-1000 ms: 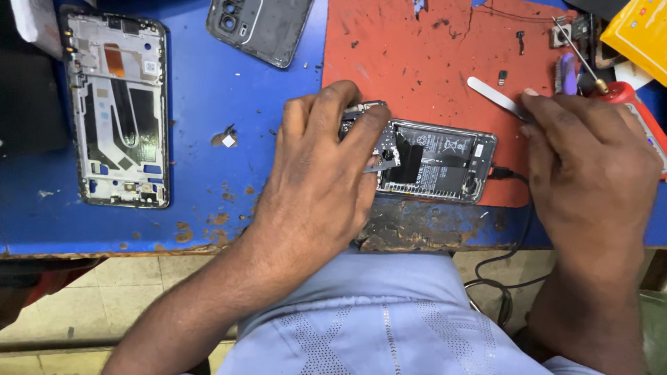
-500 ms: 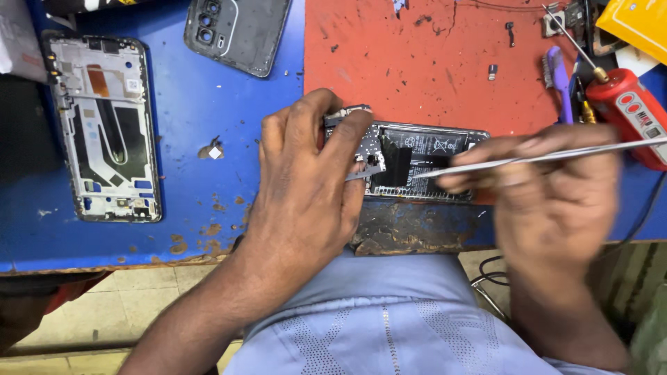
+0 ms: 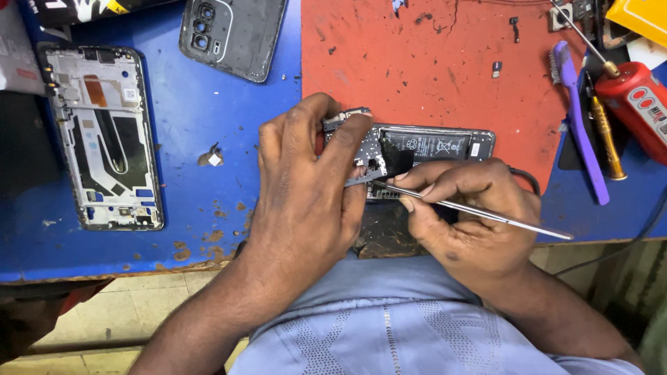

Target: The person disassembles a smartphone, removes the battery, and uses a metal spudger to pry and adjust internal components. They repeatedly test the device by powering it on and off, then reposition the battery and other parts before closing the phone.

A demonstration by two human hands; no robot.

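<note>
Steel tweezers (image 3: 479, 210), thin and silvery, are pinched in the right hand (image 3: 472, 219); thumb and forefinger are closed together on the shaft near its front, and the long tail sticks out past the hand toward the right. The tip meets the lower left part of the opened phone (image 3: 424, 156), where a circuit board shows beside the black battery. That phone lies face down with its back removed, straddling the lower edge of the red mat (image 3: 431, 62), close to the table's front edge.

The left hand (image 3: 309, 187) is curled over the phone's left end, fingers wrapped tightly around it, with the thumb pressing down beside the tweezers' tip and the forefinger hooked over the top corner.

On the blue mat (image 3: 194, 125) to the left lie a bare phone frame (image 3: 104, 135), well apart from the hands, and a grey back cover (image 3: 233, 35) with camera openings, higher up. At the right stand a purple brush (image 3: 580, 125), a gold-handled screwdriver (image 3: 604, 132) just beside it, and a red cylindrical tool (image 3: 636, 104). A small black part (image 3: 497, 69) rests on the red mat.
</note>
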